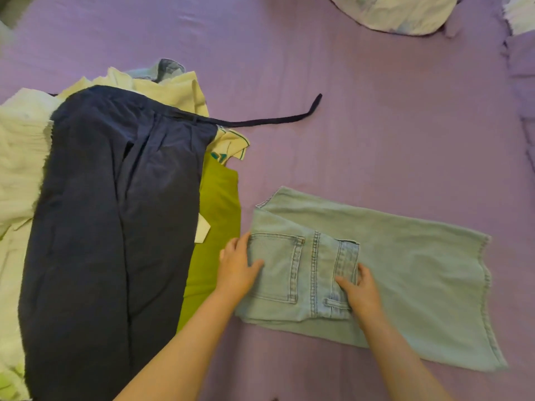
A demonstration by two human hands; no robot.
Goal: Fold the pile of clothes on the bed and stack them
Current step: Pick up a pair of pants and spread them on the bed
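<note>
The light-blue jeans [376, 273] lie partly folded on the purple bed sheet [376, 125], the waist section turned over the legs, which run out flat to the right of the fingers. The left hand [237, 270] rests on the pocket panel's left edge, fingers nearly straight and spread, gripping nothing. The right hand [360, 290] has its fingers bent at the waistband end of the fold; whether they pinch the denim or only press it cannot be told. Risk: the folded layer sits askew over the legs, so a further fold would likely lock in a crooked bundle that stacks poorly; a one-sided pull could also drag the loose legs out of line. Just left of the left fingers lies the unfolded pile: navy trousers [110, 221] with a trailing drawstring [275, 120], a green garment [214, 227], cream clothing [20, 157]. No container is in view; nothing is stacked yet.
</note>
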